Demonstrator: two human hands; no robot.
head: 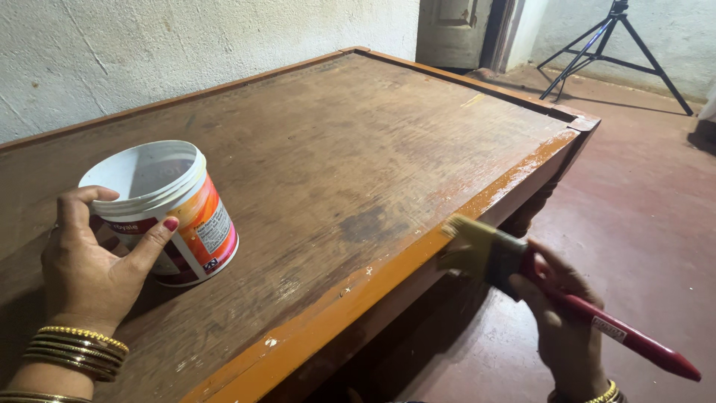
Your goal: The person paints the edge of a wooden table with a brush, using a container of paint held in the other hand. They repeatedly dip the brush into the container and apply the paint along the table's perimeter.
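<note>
Steadying the paint tub (168,213) at nine o'clock, left hand (89,261) clasps it; right hand (559,313) grips the brush (522,269), best stroked evenly along the counter (358,149) edge.

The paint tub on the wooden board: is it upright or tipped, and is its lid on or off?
Tipped, lid off. The paint tub leans with its open mouth towards the wall, showing the white inside; the left hand grips its side.

Behind your work, a rough white plastered wall (186,45) across the upper left of the frame, a worn wooden door (451,30) at top centre, a black tripod (611,45) at upper right, dark red floor (641,209) down the right side
</note>
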